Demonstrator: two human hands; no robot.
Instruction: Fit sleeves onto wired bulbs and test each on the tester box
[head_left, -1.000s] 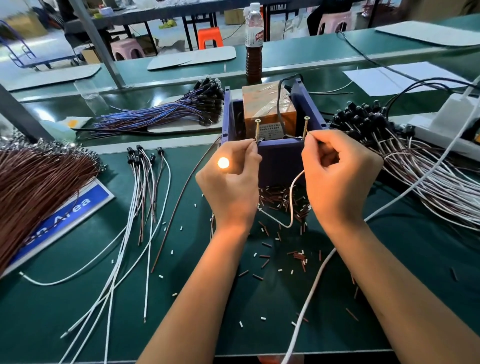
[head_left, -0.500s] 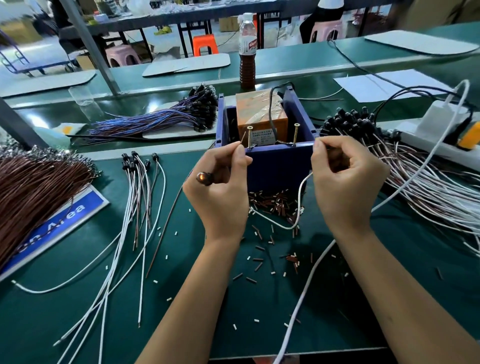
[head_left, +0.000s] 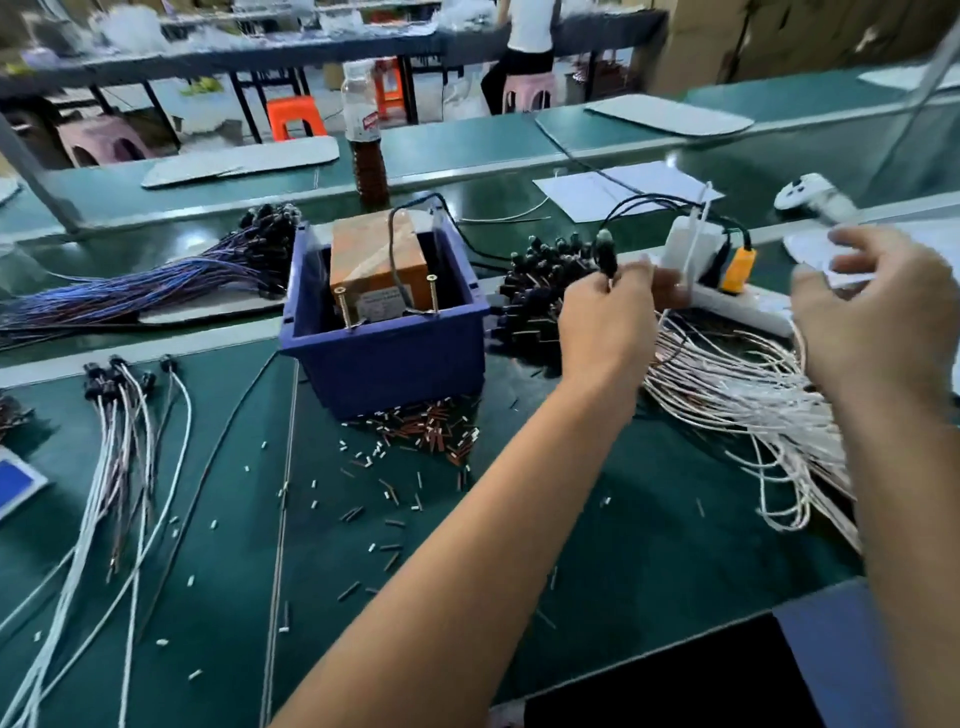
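The left hand, right of centre in the frame, pinches a dark-capped wired bulb at its grip, the bulb standing upright just above the fingertips, unlit. The bulb sits over the heap of black-capped bulbs on white and brown wires that fans toward the right edge. The right hand, at the far right, is held above that heap with fingers spread and loosely bent; its grip looks released, though motion blur hides whether a thin white wire rising beside it is touched.

The tester box, a dark blue plastic bin holding a tape-wrapped orange block with two upright brass screws, stands at centre, left of the left hand and apart from it. A white label on the block is too blurred to read. A red label on the brown-liquid bottle behind is likewise unreadable.

Short brown and white sleeve pieces lie scattered on the green bench before the bin. A row of finished white-wired bulbs lies at the left.
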